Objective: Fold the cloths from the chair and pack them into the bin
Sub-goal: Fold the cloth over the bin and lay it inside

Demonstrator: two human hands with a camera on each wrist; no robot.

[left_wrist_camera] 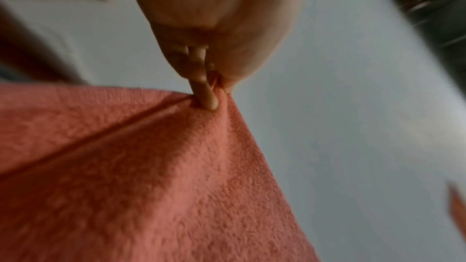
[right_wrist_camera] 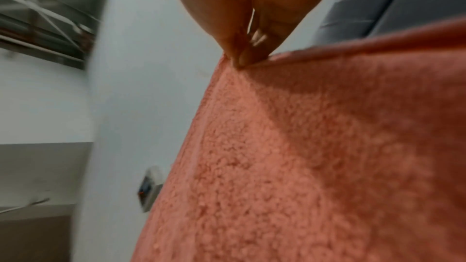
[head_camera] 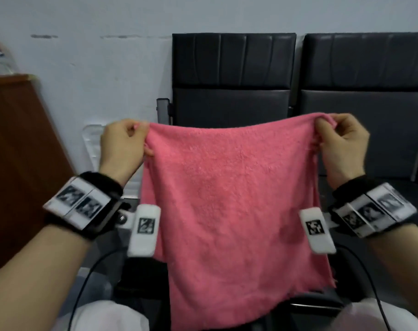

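Observation:
A pink terry cloth (head_camera: 234, 206) hangs spread out in front of me, held up by its two top corners. My left hand (head_camera: 131, 137) pinches the top left corner, and the left wrist view shows its fingers (left_wrist_camera: 206, 95) closed on the pink cloth (left_wrist_camera: 151, 176). My right hand (head_camera: 332, 132) pinches the top right corner; in the right wrist view its fingertips (right_wrist_camera: 242, 57) nip the hem of the cloth (right_wrist_camera: 315, 146). Behind the cloth stands a black padded chair (head_camera: 232, 80). The cloth hides the chair's seat. No bin shows in any view.
A second black chair (head_camera: 368, 91) stands to the right of the first. A brown wooden cabinet (head_camera: 19, 151) is at the left, against a pale wall (head_camera: 96, 68). A white plastic object (head_camera: 93, 142) shows behind my left hand. Cables run from both wrist units.

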